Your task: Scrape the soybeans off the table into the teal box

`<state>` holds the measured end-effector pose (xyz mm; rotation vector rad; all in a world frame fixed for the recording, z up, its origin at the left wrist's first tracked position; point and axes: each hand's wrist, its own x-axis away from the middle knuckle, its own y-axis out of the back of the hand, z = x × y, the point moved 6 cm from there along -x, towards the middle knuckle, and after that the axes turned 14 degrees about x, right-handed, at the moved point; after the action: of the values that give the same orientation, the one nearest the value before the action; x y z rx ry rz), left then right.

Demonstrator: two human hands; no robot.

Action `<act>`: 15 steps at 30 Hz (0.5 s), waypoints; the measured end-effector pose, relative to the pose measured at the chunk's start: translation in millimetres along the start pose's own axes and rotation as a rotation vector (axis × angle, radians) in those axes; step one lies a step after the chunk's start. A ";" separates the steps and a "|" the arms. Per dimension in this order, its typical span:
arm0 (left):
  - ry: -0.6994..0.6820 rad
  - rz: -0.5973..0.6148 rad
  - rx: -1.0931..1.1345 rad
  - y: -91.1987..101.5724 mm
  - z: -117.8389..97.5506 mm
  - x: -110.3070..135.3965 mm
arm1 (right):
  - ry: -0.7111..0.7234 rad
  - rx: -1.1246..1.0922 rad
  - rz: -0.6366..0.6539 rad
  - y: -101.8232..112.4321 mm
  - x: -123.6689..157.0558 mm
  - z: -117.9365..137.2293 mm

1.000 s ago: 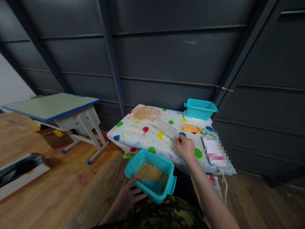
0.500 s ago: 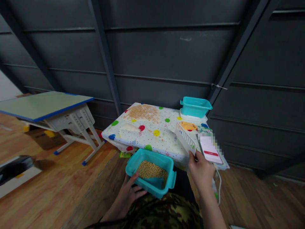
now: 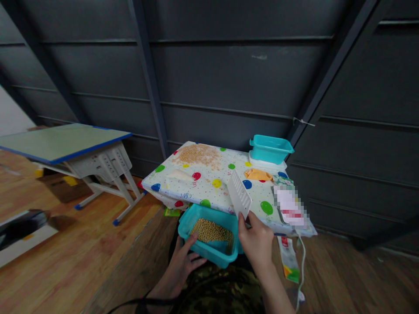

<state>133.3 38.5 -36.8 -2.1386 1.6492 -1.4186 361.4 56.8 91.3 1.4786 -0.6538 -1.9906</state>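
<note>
My left hand (image 3: 183, 264) holds the near left side of a teal plastic container (image 3: 209, 252), thumb over the rim and fingers against the outer wall. Inside it, round yellowish soybeans (image 3: 211, 230) cover part of the bottom, and bare teal shows at the near side. Pinched by its lower end in my right hand (image 3: 257, 237) is a white slotted plastic plate (image 3: 239, 196), tilted upright beside the container's right end. That hand hides part of the container's right end.
A balloon-print cloth covers the table (image 3: 209, 196) ahead. On it are a spread of beans or grains (image 3: 198, 155), a white scoop-like piece (image 3: 180, 175), an orange cloth (image 3: 258, 175), a second teal container (image 3: 271, 149) and a phone-like device (image 3: 291, 209) with a cable. A desk (image 3: 65, 141) stands left.
My right hand has moved left with the slotted plate, bringing it closer to the container and turning its face more toward me. The container has shifted slightly right in view.
</note>
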 end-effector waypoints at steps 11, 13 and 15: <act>-0.078 -0.055 -0.002 3.2 -15.9 1.4 | 0.182 -0.104 -0.045 13.9 18.5 22.6; -0.086 -0.062 0.011 4.6 -20.3 0.5 | 0.192 -0.115 -0.045 16.8 20.6 23.4; -0.095 -0.058 0.012 6.1 -23.3 -0.8 | 0.206 -0.131 -0.057 20.4 22.3 25.1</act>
<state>112.6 46.8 -27.6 -2.2276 1.5545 -1.3152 335.3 27.9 96.7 1.6095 -0.3906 -1.8529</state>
